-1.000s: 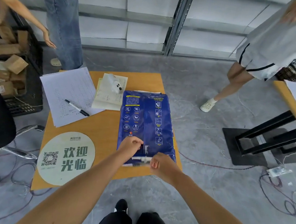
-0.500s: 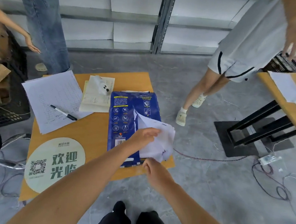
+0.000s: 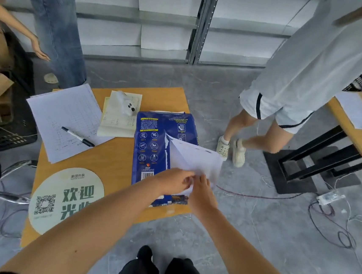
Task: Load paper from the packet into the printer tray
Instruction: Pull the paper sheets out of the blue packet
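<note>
Since the earlier frame the torn flap (image 3: 192, 157) of the wrapper has lifted further and spread wider over the right half of the packet (image 3: 152, 147), and both hands have drawn together at its near end.

Going left to right across the worktop (image 3: 115, 163): a round printed sign (image 3: 65, 198) sits at the near left corner, a sheet of written notes (image 3: 67, 117) with a pen (image 3: 78, 136) on it lies toward the far left, a small notepad (image 3: 120, 117) sits just beside the packet's far left corner, and the blue packet runs along the right edge, its near end close to the near edge.

The left hand (image 3: 171, 183) has its grip pinched narrow on the lower edge of the flap. The right hand (image 3: 202, 193) meets it there, touching; its fingers are curled at the same edge, but whether they hold the flap or only steady it I cannot tell.

No printer tray is in view, so this looks like an early step: opening the wrapper. To do it well, I would peel the flap away from the packet's length in one steady pull, keeping one hand pressing the packet down so it does not slide off the right edge. Tear only the wrapper; gripping too deep risks creasing the top sheets. Open it enough that a whole stack can come out flat and square.
</note>
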